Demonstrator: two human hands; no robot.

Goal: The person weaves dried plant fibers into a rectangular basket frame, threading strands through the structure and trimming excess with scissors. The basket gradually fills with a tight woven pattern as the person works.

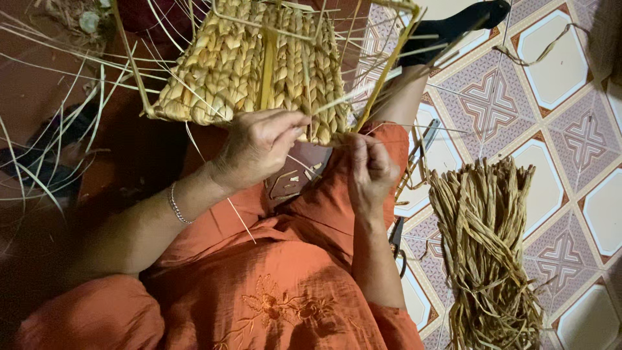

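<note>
Nearest the camera, orange embroidered clothing (272,304) covers the lap, and both forearms extend forward over it toward the work. The left forearm runs diagonally up and right, with a thin silver bracelet (176,204) at the wrist. The left hand (259,146) lies knuckles up, wrist slightly bent, its fingers curled and its thumb and fingertips pinched onto the lower edge of the woven basket panel (246,65). The right forearm rises almost straight up from the lap. The right hand (370,170) is clenched into a loose fist, fingers folded over a thin pale strand (324,144) that runs from just beside it toward the left hand; the exact grip under the fingers cannot be made out. The two hands sit close together, not touching, at the bottom edge of the panel. The panel stands just beyond both hands, tilted, built of braided straw-coloured fibre on a yellow frame (389,61), with loose stakes fanning out to the left of the left hand. To the right of the right hand, well apart on the patterned tile floor (570,71), lies a bundle of dried fibre strips (486,253). Between the bundle and the right forearm, scissors (396,240) lie partly hidden.
</note>
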